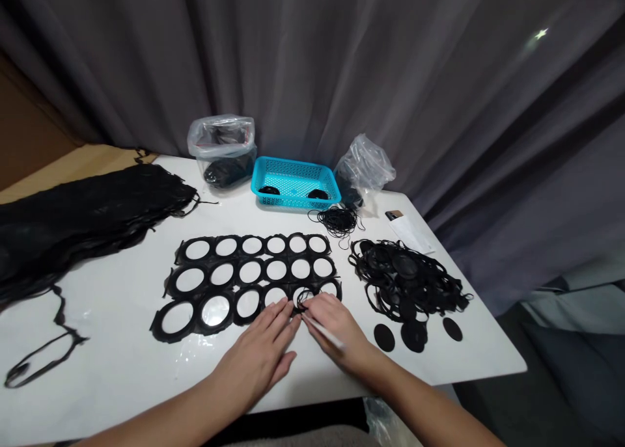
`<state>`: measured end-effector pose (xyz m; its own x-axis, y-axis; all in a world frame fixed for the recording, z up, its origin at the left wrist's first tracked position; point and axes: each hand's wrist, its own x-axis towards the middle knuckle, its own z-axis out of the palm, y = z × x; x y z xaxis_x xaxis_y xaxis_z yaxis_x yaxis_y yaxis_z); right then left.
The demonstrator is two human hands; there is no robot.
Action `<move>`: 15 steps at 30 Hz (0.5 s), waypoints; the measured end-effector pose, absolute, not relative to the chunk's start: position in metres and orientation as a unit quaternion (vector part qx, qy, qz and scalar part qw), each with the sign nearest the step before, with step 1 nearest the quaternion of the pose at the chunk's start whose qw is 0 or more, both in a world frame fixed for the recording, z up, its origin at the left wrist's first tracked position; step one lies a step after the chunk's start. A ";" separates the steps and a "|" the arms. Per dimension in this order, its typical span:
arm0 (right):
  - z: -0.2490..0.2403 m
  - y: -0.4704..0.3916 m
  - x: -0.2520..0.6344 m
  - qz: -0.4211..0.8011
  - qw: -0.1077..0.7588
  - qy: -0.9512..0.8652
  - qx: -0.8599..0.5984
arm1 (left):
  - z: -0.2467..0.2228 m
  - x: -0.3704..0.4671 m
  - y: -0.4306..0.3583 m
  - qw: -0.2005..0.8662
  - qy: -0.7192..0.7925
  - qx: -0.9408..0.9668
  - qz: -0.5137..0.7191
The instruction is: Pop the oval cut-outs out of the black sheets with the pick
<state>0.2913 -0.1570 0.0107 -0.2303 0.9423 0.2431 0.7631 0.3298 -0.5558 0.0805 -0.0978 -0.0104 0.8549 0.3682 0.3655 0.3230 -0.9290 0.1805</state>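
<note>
Three rows of black rings point(215, 310) joined together lie on the white table point(312, 385). My left hand point(263, 348) rests flat at the front row, its fingers stretched out and fingertips on the rings' lower edge. Beside it, my right hand point(334, 326) is closed round a slim white tool point(325, 333), which points up and left toward the front row. Thin black cords point(305, 297) loop at my right fingertips, over one ring. What the tool's tip touches is hidden.
A blue basket point(295, 200) with black cord coils stands at the back, between two clear plastic bags point(222, 148). A tangle of black cords point(338, 220) lies before it. Black scraps point(410, 278) and discs point(384, 337) are at the right, a black sheet pile point(88, 219) at the left.
</note>
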 end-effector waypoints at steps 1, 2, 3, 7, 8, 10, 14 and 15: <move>0.010 -0.159 0.290 0.124 0.251 -0.792 -0.542 | -0.011 0.080 -0.098 0.054 0.179 0.962 0.200; 0.010 -0.158 0.290 0.090 0.232 -0.807 -0.536 | -0.011 0.080 -0.097 0.051 0.177 0.962 0.200; 0.011 -0.154 0.293 0.065 0.221 -0.810 -0.540 | -0.012 0.080 -0.097 0.046 0.174 0.963 0.198; 0.024 -0.111 0.326 0.017 0.246 -0.738 -0.629 | -0.013 0.080 -0.097 0.044 0.169 0.966 0.189; 0.029 -0.096 0.339 0.005 0.258 -0.712 -0.654 | -0.013 0.081 -0.097 0.044 0.169 0.966 0.188; 0.039 -0.070 0.360 0.017 0.303 -0.630 -0.715 | -0.010 0.081 -0.099 0.044 0.170 0.966 0.188; 0.046 -0.050 0.358 0.137 0.334 -0.597 -0.717 | 0.005 0.075 -0.108 0.095 0.130 0.970 0.180; 0.044 -0.053 0.348 0.194 0.337 -0.600 -0.699 | 0.009 0.072 -0.111 0.112 0.117 0.971 0.178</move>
